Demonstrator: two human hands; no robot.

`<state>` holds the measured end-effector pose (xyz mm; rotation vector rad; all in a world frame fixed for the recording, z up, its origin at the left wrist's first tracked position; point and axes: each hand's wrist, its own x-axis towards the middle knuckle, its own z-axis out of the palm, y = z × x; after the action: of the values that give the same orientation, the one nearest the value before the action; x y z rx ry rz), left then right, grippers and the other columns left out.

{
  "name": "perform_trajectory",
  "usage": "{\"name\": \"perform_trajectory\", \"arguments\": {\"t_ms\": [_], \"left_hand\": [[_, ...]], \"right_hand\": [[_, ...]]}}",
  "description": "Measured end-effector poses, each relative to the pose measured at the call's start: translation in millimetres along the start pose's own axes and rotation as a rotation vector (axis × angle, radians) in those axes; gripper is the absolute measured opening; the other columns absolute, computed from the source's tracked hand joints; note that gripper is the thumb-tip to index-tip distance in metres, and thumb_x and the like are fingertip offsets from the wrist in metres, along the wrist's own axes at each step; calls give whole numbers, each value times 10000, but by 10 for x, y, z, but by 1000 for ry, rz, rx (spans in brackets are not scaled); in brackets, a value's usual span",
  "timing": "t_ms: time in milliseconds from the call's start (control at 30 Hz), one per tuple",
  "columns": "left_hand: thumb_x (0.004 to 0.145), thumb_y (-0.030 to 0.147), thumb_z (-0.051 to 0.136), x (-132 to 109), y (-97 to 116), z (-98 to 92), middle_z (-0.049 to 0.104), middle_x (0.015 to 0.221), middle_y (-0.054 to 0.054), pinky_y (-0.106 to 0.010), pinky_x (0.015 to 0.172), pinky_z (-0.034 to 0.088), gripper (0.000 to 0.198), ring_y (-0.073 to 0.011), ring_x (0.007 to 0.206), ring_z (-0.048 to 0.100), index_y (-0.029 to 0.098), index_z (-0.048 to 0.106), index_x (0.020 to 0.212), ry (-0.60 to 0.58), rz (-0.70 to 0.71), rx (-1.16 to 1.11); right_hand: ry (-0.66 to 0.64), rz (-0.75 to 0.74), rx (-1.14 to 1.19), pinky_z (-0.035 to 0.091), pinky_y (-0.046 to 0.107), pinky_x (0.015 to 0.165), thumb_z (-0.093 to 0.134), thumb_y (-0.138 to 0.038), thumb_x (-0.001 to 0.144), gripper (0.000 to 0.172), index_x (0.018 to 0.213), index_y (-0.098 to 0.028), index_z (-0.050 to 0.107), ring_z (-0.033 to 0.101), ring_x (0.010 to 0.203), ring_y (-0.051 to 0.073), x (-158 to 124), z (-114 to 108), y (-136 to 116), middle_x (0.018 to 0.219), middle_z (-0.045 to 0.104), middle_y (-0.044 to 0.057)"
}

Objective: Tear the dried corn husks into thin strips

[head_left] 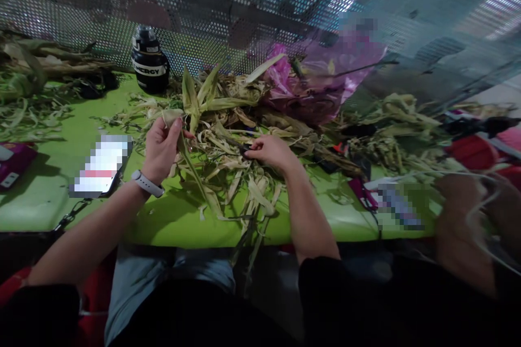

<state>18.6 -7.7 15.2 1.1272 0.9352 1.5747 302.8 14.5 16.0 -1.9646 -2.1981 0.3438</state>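
In L hand (160, 147): husk strip (198, 179) diag., down-right.

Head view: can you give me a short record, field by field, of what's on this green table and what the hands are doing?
table: green, strewn with dried leaves
left hand: raised, pinching a long leaf; watch on the wrist
right hand: closed on a dark tool, kind unclear
back: black bottle, pink bag
left side: phone
far right: another person's hand, blurred
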Motion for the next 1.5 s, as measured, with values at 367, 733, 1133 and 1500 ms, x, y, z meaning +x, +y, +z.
{"name": "perform_trajectory", "arguments": {"t_ms": [367,733,1133,1500], "left_hand": [[789,498,678,329,-86,-237,584,603,35,-219,457,371,298,-80,488,517,224,563,809,112,172,-10],[806,463,677,202,-33,-128,544,580,42,-222,482,395,265,-83,494,517,225,560,812,37,187,-61],[817,494,645,13,-74,-12,580,562,33,-193,419,396,306,-77,423,510,203,549,818,-115,113,-12],[834,459,641,64,-140,-37,584,561,29,-183,428,400,283,-80,447,530,192,550,810,-99,107,6]], "right_hand": [[-504,-114,752,401,214,476,705,-406,660,357,894,-152,615,538,559,105,-262,-242,-60,735,663,26],[-869,-443,569,345,186,491,728,-272,653,246,755,-166,531,464,541,65,-323,-78,-471,605,543,-55],[-925,-505,520,293,186,465,763,-307,650,308,706,-176,490,391,508,51,-470,8,-712,545,446,-81],[-800,-564,555,382,187,524,656,-243,720,136,764,-145,571,517,567,66,-391,-40,-509,644,590,-31]]}}
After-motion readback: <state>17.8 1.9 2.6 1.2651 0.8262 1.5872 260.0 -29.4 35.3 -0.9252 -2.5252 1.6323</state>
